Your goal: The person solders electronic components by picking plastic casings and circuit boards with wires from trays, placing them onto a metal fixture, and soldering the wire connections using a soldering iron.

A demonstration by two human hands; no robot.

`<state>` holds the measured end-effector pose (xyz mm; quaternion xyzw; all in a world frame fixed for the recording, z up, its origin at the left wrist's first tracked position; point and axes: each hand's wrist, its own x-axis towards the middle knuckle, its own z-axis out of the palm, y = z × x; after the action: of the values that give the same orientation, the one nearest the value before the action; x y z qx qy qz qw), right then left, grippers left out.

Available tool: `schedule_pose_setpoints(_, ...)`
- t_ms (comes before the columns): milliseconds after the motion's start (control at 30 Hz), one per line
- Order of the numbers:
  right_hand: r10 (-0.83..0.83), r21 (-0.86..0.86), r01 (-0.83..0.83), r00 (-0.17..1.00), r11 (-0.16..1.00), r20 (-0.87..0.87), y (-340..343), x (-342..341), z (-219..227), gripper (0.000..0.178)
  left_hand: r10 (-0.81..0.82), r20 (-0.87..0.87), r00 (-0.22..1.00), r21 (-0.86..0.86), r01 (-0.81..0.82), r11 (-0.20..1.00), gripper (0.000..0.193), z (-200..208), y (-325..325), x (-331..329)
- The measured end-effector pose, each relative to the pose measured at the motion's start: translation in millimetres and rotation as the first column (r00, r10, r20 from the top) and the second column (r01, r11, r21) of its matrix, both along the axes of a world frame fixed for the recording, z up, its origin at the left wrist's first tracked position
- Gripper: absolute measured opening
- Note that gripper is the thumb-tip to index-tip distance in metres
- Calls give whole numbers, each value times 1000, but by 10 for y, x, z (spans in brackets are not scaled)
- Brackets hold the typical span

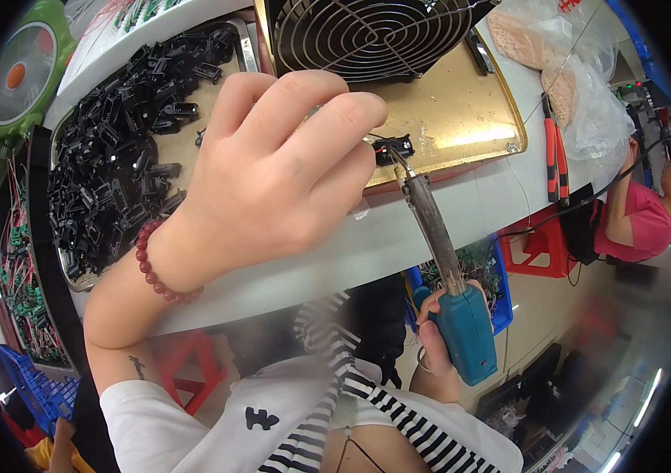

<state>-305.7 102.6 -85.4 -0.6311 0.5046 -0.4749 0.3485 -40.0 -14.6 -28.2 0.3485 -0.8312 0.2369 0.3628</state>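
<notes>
My right hand (pixel 434 344) is wrapped round the teal handle of a soldering iron (pixel 469 335), its metal barrel slanting up and to the left. The iron's tip meets a small black plastic part (pixel 395 147) at the near edge of a gold-coloured metal plate (pixel 469 110). My left hand (pixel 280 162) hovers just left of that part with its fingers curled together. Its fingertips are turned away and what they pinch is hidden. A thin reddish wire shows beside the black part.
A round-grilled fan (pixel 379 39) stands on the plate. To the left, a metal tray (pixel 249 47) holds many black parts. Red-handled pliers (pixel 556 158) lie at the right, near clear plastic bags (pixel 587 102). Below the table sit a blue bin (pixel 502 303) and red stools (pixel 540 248).
</notes>
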Motion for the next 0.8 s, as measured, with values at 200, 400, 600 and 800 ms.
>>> schedule_pose_setpoints(200, -5, -8, 5, 1000, 1000, -2, 1, 10, 4, 25, 6, 1, 1000, 1, -6, 1000, 21, 10, -4, 5)
schedule_pose_setpoints(400, -19, -80, 24, 998, 997, 60, 24, -6, -4, 27, 5, 4, 1000, 1, -5, 1000, 22, -3, -12, 2)
schedule_pose_setpoints(600, 6, -102, -1, 999, 995, 54, 32, -27, 33, 23, 14, 12, 1000, 12, -14, 1000, 22, 1, 29, 1)
schedule_pose_setpoints(800, -37, -69, 43, 997, 997, 74, 63, -50, -18, 24, -2, -86, 996, 215, 21, 976, 31, 169, 79, -13)
